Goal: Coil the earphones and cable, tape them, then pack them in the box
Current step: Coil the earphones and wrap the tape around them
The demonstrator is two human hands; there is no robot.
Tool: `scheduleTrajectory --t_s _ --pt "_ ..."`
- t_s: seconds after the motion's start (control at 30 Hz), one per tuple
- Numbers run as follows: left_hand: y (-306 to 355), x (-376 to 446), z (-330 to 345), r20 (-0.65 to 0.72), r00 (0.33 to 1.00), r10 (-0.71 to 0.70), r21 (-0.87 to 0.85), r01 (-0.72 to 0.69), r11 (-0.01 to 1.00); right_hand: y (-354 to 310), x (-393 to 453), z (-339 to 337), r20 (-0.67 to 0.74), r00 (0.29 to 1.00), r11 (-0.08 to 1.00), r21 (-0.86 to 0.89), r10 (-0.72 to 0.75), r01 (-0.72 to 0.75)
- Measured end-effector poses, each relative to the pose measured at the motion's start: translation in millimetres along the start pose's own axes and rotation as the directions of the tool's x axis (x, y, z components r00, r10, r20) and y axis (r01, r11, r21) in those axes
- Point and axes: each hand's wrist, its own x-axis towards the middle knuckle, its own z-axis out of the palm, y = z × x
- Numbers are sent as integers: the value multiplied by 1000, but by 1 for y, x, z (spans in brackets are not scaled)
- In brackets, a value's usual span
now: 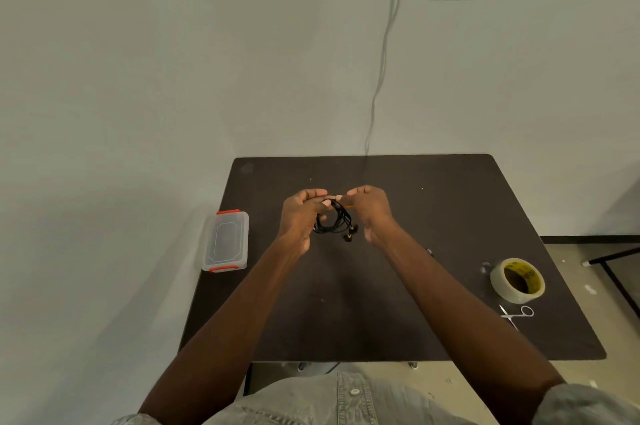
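The black earphones [334, 222] hang as a loose coil in the air above the middle of the dark worktop [398, 286], held between both hands. Their buds, with small yellow accents, dangle at the lower right of the coil. The left hand [303, 213] grips the coil's upper left side, its fingers [313, 194] curled round the strands. The right hand [369, 208] meets it at the top of the coil, its fingertips pinching there, where a bit of yellow shows; what exactly they pinch is too small to tell.

The box [227, 241], clear plastic with its lid on and orange-red clasps at both ends, stands at the worktop's left edge, well apart from the hands. A roll of clear tape [517, 281] lies near the right edge; its core carries yellow print with black lettering, too blurred to read. Small metal scissors [516, 315] lie just in front of the roll. No other writing is legible.
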Motion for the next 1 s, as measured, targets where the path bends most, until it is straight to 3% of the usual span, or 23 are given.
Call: scheduleTrajectory --t_s 0.13,0.2,0.27,0.37,0.43,0.5,0.67,0.87,1.0 --pt "-7 2 -5 16 1000 27 -1 -27 1000 13 5 0 -32 995 994 -57 -90 89" --pt "-10 2 -6 20 999 46 -3 -46 999 19 8 -5 -111 966 968 -114 -234 221" --pt "-12 3 -7 14 998 65 -19 -65 998 22 7 -12 -150 887 891 -209 -436 403" --pt "-13 4 -7 6 997 73 -33 -73 997 28 6 -22 -23 721 680 -356 -692 641" --pt "-13 3 -7 2 997 80 -36 -80 996 35 9 -24 133 672 557 -458 -728 693" --pt "-14 3 -7 -1 997 78 -47 -78 996 40 12 -23 215 724 578 -474 -656 665" --pt "-16 5 -7 3 997 82 -75 -82 994 33 5 -22 162 916 884 -246 -367 397" --pt "-18 4 -6 18 994 111 -29 -111 993 28 1 -18 176 927 910 -201 -331 363" --pt "-19 4 -5 22 993 114 -8 -114 993 27 6 -16 161 924 885 -270 -346 379"
